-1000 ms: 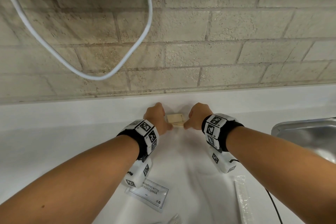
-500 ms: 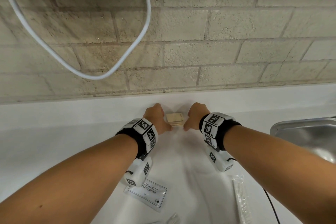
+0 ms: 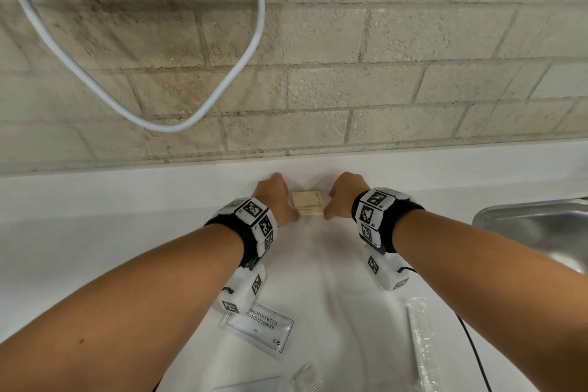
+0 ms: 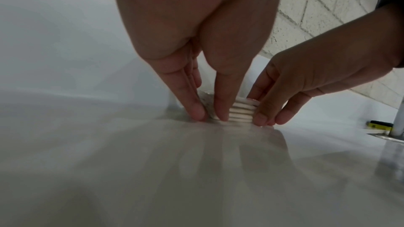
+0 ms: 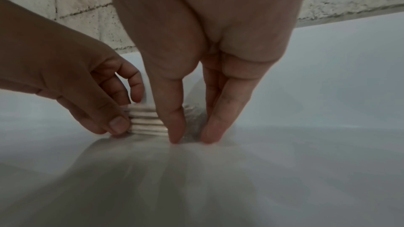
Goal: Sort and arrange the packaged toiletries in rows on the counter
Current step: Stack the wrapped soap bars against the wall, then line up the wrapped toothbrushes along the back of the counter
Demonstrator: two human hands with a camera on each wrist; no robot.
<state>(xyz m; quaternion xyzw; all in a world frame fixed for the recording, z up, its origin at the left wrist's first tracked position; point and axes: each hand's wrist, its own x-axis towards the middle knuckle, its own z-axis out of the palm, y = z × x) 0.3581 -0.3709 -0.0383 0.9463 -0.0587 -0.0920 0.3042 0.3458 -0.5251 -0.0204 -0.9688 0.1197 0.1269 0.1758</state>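
A small stack of flat beige packets (image 3: 308, 203) sits on the white counter (image 3: 95, 232) close to the back wall. My left hand (image 3: 288, 204) holds its left end, thumb in front and curled fingers behind. My right hand (image 3: 331, 204) holds the right end the same way. In the left wrist view the stack (image 4: 241, 112) stands between my left hand (image 4: 207, 115) and my right hand (image 4: 266, 118). The right wrist view shows the stack (image 5: 146, 122) flanked by my right hand (image 5: 190, 135) and left hand (image 5: 124, 115). A shampoo sachet (image 3: 257, 329) and a wrapped comb (image 3: 421, 347) lie nearer me.
A steel sink (image 3: 534, 226) is set into the counter at the right, with a tap (image 4: 400, 118) and a yellow sponge (image 4: 379, 125) beside it. A second wrapped comb (image 3: 307, 380) lies at the bottom edge. A white cable (image 3: 222, 86) hangs on the brick wall.
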